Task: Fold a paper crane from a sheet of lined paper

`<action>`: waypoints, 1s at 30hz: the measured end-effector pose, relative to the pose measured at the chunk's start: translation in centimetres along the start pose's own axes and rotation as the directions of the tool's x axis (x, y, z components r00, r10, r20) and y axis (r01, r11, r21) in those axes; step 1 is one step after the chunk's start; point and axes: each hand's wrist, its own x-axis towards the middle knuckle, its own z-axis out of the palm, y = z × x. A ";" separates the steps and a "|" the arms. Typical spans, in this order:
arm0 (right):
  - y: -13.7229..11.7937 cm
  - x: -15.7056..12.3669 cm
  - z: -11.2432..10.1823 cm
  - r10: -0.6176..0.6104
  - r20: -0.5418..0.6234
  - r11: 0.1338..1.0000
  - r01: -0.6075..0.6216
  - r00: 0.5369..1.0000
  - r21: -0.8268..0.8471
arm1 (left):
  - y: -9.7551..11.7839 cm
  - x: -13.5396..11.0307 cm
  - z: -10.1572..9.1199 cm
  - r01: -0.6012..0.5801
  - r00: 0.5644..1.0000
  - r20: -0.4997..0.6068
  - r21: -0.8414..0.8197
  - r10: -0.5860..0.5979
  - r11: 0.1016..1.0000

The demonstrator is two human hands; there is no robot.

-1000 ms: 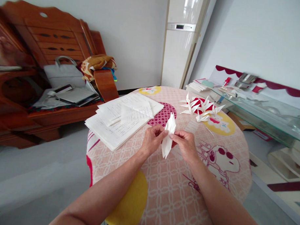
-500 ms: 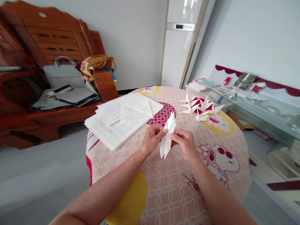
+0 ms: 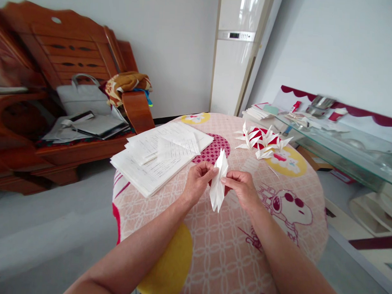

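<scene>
A white folded paper piece (image 3: 218,188), long and pointed with split tips at both ends, is held upright above the table. My left hand (image 3: 199,178) pinches its left edge between thumb and fingers. From the other side, my right hand (image 3: 241,186) pinches the right edge near the middle; some of its fingers are hidden behind the paper. Several finished white paper cranes (image 3: 263,140) sit in a cluster on the far right of the table. To the left lies a stack of handwritten paper sheets (image 3: 160,163), a smaller sheet on top.
The round table has a pink patterned tablecloth (image 3: 218,250). At right stands a glass shelf (image 3: 344,139) holding papers and metalware. A wooden bench (image 3: 71,44) at left carries a grey bag (image 3: 78,95) and a laptop-like flat item (image 3: 102,125). A tall white cabinet-like unit (image 3: 232,71) stands behind.
The folded paper has turned from leaning right to nearly upright and sits slightly lower. Both hands keep their pinch on it with barely any shift.
</scene>
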 end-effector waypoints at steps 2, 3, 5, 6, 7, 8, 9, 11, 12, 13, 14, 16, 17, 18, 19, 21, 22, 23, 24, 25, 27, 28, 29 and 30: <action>0.1 0.0 0.0 0.004 0.014 1.000 -0.004 1.000 -0.011 | 0.0 0.0 -0.1 -0.015 1.000 -0.006 0.000 0.015 1.000; 0.1 -0.1 0.1 0.008 0.018 1.000 -0.007 1.000 -0.013 | 0.0 0.0 -0.1 -0.024 1.000 -0.008 0.005 0.024 1.000; 0.2 -0.1 0.2 0.006 0.018 1.000 -0.006 1.000 -0.011 | -0.1 0.1 -0.2 -0.033 0.999 -0.010 0.014 0.033 0.999; 0.2 -0.1 0.2 -0.005 0.008 1.000 0.006 1.000 -0.008 | -0.2 0.1 -0.3 -0.034 0.999 -0.004 0.015 0.035 0.999; 0.3 -0.1 0.1 -0.026 -0.009 1.000 0.026 1.000 -0.008 | -0.2 0.2 -0.4 -0.040 0.999 0.007 0.018 0.040 0.999; 0.3 0.0 0.1 -0.054 -0.031 0.998 0.054 0.998 -0.017 | -0.2 0.2 -0.5 -0.053 0.998 0.022 0.030 0.053 0.998; 0.3 0.0 0.0 -0.092 -0.056 0.995 0.090 0.994 -0.040 | -0.1 0.2 -0.6 -0.081 0.996 0.038 0.059 0.079 0.995; 0.2 0.0 -0.3 -0.189 -0.101 0.977 0.177 0.977 -0.121 | 0.0 0.1 -0.7 -0.184 0.982 0.059 0.163 0.177 0.969; 0.1 -0.1 -0.4 -0.245 -0.117 0.960 0.224 0.962 -0.167 | 0.2 0.1 -0.8 -0.252 0.968 0.070 0.230 0.242 0.940; 0.1 -0.1 -0.5 -0.304 -0.130 0.939 0.273 0.944 -0.211 | 0.4 -0.1 -0.9 -0.320 0.947 0.084 0.297 0.309 0.900; 0.1 -0.2 -0.6 -0.362 -0.141 0.913 0.321 0.921 -0.252 | 0.5 -0.2 -0.9 -0.381 0.924 0.105 0.355 0.369 0.854; 0.0 -0.3 -0.8 -0.470 -0.146 0.854 0.406 0.871 -0.325 | 0.8 -0.5 -0.9 -0.470 0.880 0.157 0.433 0.449 0.769; 0.0 -0.4 -0.8 -0.513 -0.138 0.823 0.440 0.847 -0.360 | 0.9 -0.6 -0.9 -0.499 0.863 0.181 0.455 0.472 0.738; 0.0 -0.4 -0.8 -0.549 -0.124 0.792 0.467 0.827 -0.393 | 1.0 -0.7 -0.9 -0.519 0.850 0.198 0.471 0.488 0.714; 0.0 -0.5 -0.8 -0.578 -0.109 0.764 0.489 0.809 -0.421 | 1.1 -0.8 -0.9 -0.535 0.840 0.210 0.479 0.501 0.696; 0.0 -0.7 -0.7 -0.622 -0.084 0.716 0.522 0.778 -0.463 | 1.1 -0.9 -0.8 -0.558 0.823 0.217 0.484 0.525 0.674; 0.0 -0.8 -0.6 -0.639 -0.077 0.697 0.533 0.765 -0.479 | 1.1 -0.9 -0.8 -0.568 0.816 0.218 0.482 0.536 0.668; -0.1 -0.9 -0.6 -0.651 -0.074 0.683 0.541 0.755 -0.490 | 1.0 -0.9 -0.9 -0.576 0.809 0.219 0.478 0.545 0.663; -0.1 -0.9 -0.5 -0.661 -0.075 0.674 0.547 0.746 -0.497 | 1.0 -0.9 -0.9 -0.583 0.804 0.220 0.475 0.552 0.660; -0.2 -1.0 -0.4 -0.667 -0.079 0.669 0.549 0.741 -0.501 | 1.0 -0.9 -0.9 -0.588 0.800 0.223 0.472 0.557 0.656; -0.3 -1.1 -0.3 -0.674 -0.086 0.663 0.549 0.734 -0.509 | 1.0 -0.9 -0.9 -0.599 0.792 0.231 0.474 0.565 0.646; -0.4 -1.2 -0.3 -0.676 -0.088 0.660 0.547 0.732 -0.515 | 1.0 -0.9 -1.0 -0.604 0.787 0.235 0.475 0.570 0.639; -0.4 -1.2 -0.3 -0.678 -0.086 0.654 0.546 0.730 -0.523 | 1.0 -0.9 -1.0 -0.611 0.782 0.240 0.475 0.575 0.633; -0.4 -1.2 -0.3 -0.681 -0.081 0.648 0.546 0.728 -0.532 | 1.0 -0.9 -0.9 -0.617 0.777 0.244 0.473 0.580 0.628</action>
